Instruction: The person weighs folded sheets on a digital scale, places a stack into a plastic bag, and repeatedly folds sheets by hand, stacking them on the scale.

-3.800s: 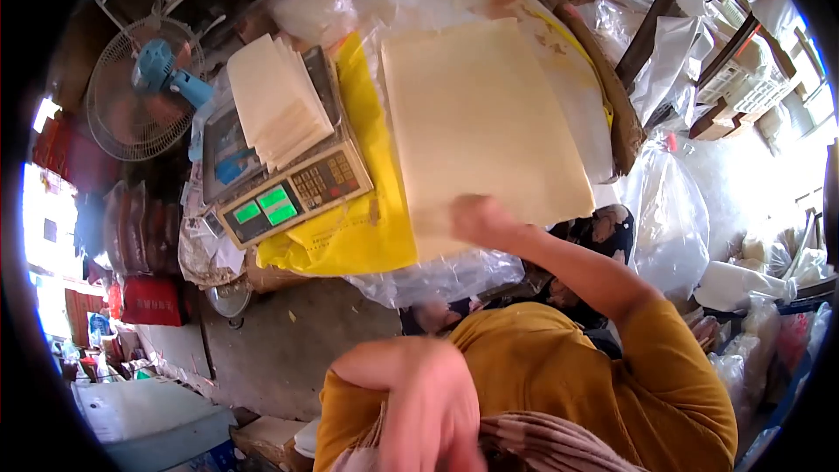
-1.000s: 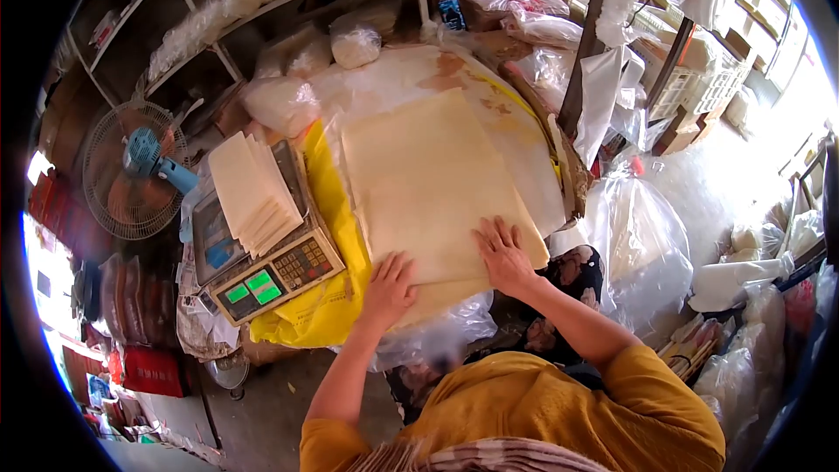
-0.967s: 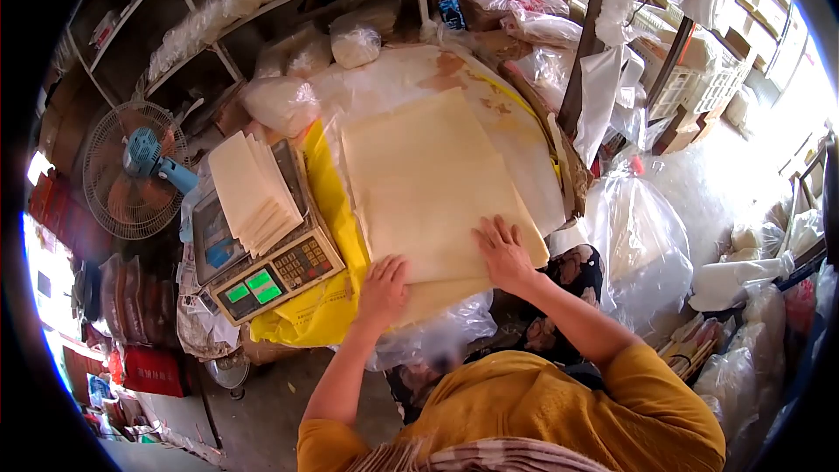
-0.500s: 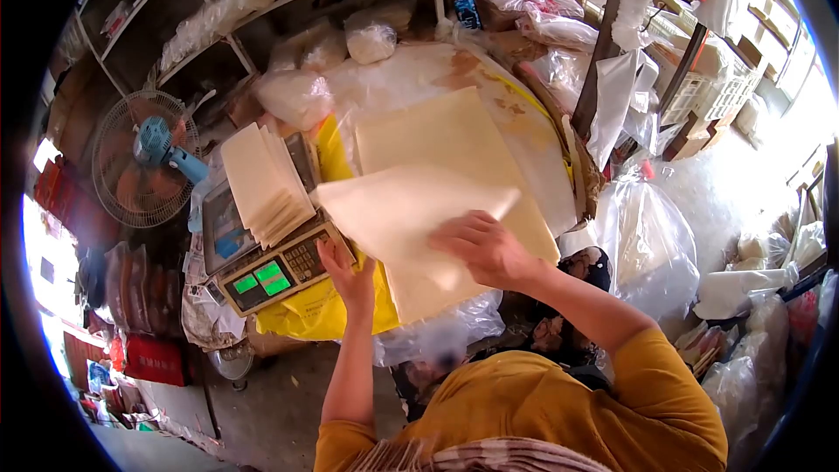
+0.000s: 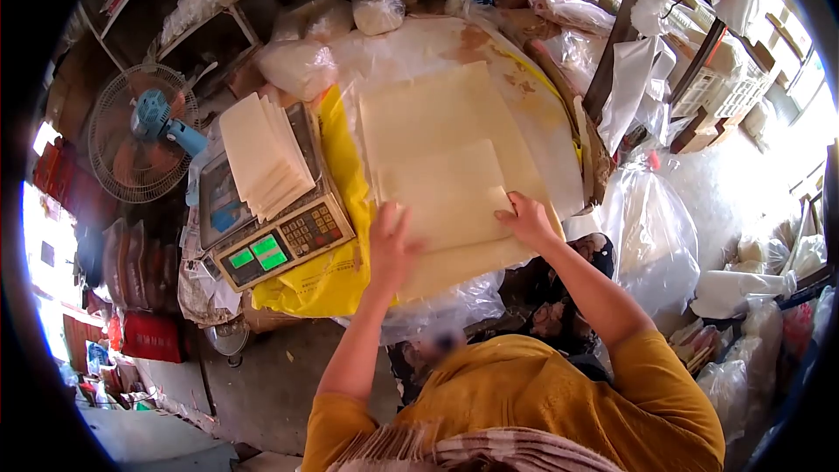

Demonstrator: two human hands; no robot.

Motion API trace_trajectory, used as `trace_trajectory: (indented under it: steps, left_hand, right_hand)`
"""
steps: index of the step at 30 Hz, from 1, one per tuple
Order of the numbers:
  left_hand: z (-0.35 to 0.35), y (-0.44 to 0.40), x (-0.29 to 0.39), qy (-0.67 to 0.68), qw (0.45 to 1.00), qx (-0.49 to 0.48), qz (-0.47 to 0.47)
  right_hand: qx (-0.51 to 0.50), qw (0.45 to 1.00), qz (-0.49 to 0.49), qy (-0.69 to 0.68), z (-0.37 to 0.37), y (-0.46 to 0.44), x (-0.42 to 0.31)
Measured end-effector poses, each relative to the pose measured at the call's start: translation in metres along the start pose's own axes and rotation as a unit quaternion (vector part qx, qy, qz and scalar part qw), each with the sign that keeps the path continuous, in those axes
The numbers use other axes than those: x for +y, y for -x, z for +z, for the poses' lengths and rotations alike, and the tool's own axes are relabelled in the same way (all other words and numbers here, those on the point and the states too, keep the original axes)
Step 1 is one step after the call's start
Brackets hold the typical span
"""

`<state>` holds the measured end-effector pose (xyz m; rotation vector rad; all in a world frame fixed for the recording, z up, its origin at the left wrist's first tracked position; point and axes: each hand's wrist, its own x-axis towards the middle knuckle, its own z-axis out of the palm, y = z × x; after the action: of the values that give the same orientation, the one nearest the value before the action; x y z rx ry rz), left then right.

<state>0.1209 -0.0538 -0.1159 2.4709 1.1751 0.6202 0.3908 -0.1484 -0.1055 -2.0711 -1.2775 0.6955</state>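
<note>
Pinched by the right hand (image 5: pixel 528 220) at the edge away from the scale (image 5: pixel 308 234), the folded paper (image 5: pixel 447 194) lies on big sheets (image 5: pixel 426 114) beside the scale, and the blurry left hand (image 5: pixel 393 246), whose grip I can't tell, is on the scale side

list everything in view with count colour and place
top sheet: 1, cream, on larger sheets
larger sheets: count unclear, cream, on table
sheet stack: 1, cream, on scale
scale: 1, beige, left of larger sheets
plastic sheeting: 1, yellow, beside scale
table: 1, pale cover, centre
fan: 1, blue hub, far left
clear bag: 1, see-through, right of table
sleeves: 2, mustard, bottom
left hand: 1, blurred, top sheet's left edge
right hand: 1, bare, top sheet's right edge
</note>
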Motion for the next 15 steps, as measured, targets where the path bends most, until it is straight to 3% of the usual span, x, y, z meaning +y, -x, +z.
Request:
trace_trajectory:
  steps: [2,5,8,11,12,14,15]
  left_hand:
    - [0.000,0.000,0.003,-0.073,0.993,-0.074,0.061]
    - [-0.003,0.001,0.005,-0.109,0.986,-0.085,0.095]
    - [0.001,-0.009,-0.014,-0.135,0.972,-0.069,0.179]
    - [-0.003,-0.017,-0.042,-0.064,0.972,-0.056,0.219]
    - [-0.014,-0.016,-0.041,0.029,0.987,-0.100,0.126]
    - [-0.041,-0.015,-0.029,0.212,0.958,-0.184,-0.065]
    - [-0.039,-0.017,-0.028,0.292,0.941,-0.138,-0.101]
  right_hand:
    - [0.059,0.995,-0.068,-0.030,0.019,-0.008,0.020]
    - [0.115,0.951,-0.252,0.140,0.002,0.002,-0.024]
    - [-0.047,0.936,-0.233,0.259,-0.009,0.011,-0.032]
    - [-0.061,0.880,-0.336,0.330,-0.023,0.000,-0.009]
    - [-0.114,0.907,-0.314,0.255,-0.033,-0.001,-0.006]
    - [-0.214,0.937,-0.259,0.098,-0.052,0.001,-0.004]
    - [-0.183,0.964,-0.183,0.063,-0.054,0.001,-0.006]
